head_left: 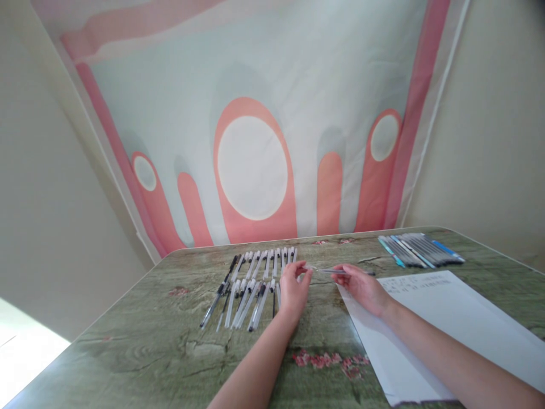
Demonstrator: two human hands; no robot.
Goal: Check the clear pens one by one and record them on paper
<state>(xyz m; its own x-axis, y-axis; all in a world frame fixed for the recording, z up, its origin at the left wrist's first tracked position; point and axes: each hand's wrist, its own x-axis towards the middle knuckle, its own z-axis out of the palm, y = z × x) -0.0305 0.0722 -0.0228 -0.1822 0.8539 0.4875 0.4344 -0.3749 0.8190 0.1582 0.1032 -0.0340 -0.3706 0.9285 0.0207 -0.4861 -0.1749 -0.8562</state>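
My right hand (361, 287) is closed around a slim grey pen (328, 271), its dark end sticking out to the right past the fingers. Facing it, my left hand (294, 287) pinches a small clear piece (313, 268) at the pen's left end. Whether that piece is a cap or part of the pen, I cannot tell. Under and beside my left hand lie two rows of clear pens with black parts; the upper row (266, 264) is partly hidden by my fingers, and the lower row (244, 304) is nearer to me. A longer dark pen (219, 289) lies along their left side.
A white sheet of paper (460, 329) with small writing at its top lies beneath my right forearm. Beyond it, several grey and blue pens (419, 250) are lined up side by side. The wood-patterned table (145, 335) ends at a patterned hanging cloth (255, 165).
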